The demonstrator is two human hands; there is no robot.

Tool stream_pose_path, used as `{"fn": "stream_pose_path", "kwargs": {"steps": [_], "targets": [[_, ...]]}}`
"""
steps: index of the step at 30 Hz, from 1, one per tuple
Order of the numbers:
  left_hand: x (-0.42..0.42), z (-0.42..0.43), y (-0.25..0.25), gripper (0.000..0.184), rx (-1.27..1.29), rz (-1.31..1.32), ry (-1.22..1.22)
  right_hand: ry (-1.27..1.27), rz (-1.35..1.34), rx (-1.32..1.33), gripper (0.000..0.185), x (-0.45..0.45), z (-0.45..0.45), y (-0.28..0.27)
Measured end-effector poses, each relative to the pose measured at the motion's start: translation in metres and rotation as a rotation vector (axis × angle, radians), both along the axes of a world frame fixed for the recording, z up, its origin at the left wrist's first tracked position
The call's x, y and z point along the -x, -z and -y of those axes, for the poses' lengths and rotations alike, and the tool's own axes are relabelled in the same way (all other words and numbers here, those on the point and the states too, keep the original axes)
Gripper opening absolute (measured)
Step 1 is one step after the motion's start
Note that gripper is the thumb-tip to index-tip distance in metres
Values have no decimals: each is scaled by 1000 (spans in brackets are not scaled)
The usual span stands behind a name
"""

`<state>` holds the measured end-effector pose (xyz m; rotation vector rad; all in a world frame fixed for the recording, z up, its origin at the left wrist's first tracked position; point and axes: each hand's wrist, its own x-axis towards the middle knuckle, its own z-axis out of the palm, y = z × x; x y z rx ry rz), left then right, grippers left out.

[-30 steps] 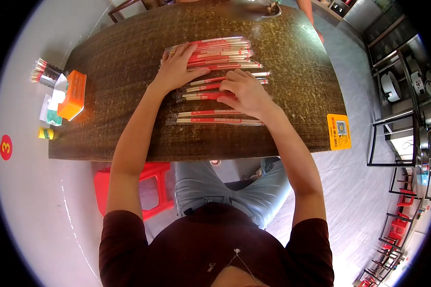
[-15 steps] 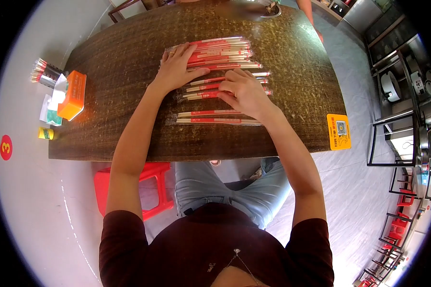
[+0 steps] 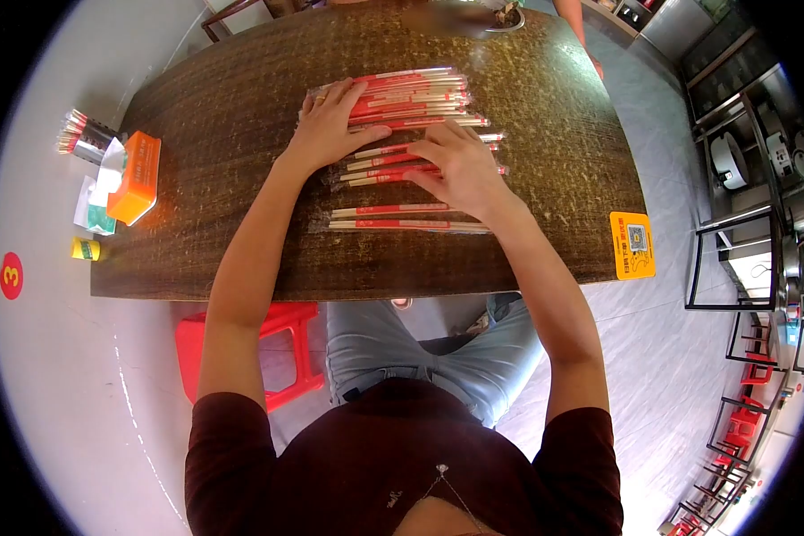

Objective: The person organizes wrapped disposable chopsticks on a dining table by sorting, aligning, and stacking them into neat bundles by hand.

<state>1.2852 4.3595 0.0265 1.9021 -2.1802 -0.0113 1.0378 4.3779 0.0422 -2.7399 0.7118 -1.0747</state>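
Wrapped chopsticks in red paper and clear film lie in a large bundle [image 3: 411, 96] on the dark wooden table. My left hand [image 3: 330, 125] rests on the bundle's left end, fingers laid out and thumb apart along its near side. Just below it is a smaller group of wrapped chopsticks [image 3: 375, 163]. Over that group reaches my right hand [image 3: 464, 170], its fingers extended toward the bundle's near edge and its thumb apart, on the nearest chopsticks. The right fingertips are partly hidden. Closer to me lie two wrapped pairs [image 3: 389, 224], apart from the rest.
Along the wall stand an orange tissue box [image 3: 138, 179], a holder of toothpick-like sticks [image 3: 85, 138] and a small yellow container [image 3: 86, 248]. A yellow code card [image 3: 632, 246] sits at the table's right corner. Another person's arm [image 3: 570, 18] shows at the far edge.
My right hand's fingers have stretched out from a more curled pose and moved slightly away from me. My left hand has stayed in place on the bundle.
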Motion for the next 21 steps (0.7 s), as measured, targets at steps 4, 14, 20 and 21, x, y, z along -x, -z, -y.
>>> {"fn": "stream_pose_path", "kwargs": {"steps": [4,14,20,21], "targets": [[-1,0,2,99,19,-4,8,37,-62,-8,25,1,2,4],[3,-11,-22,109,22,-81,72,302,-43,-45,65,25,28,8],[23,-19,-22,120,-78,41,143,430,-172,-459,91,42,51,24],[17,-16,-20,121,-85,47,113,380,-122,-480,92,41,51,25]]}}
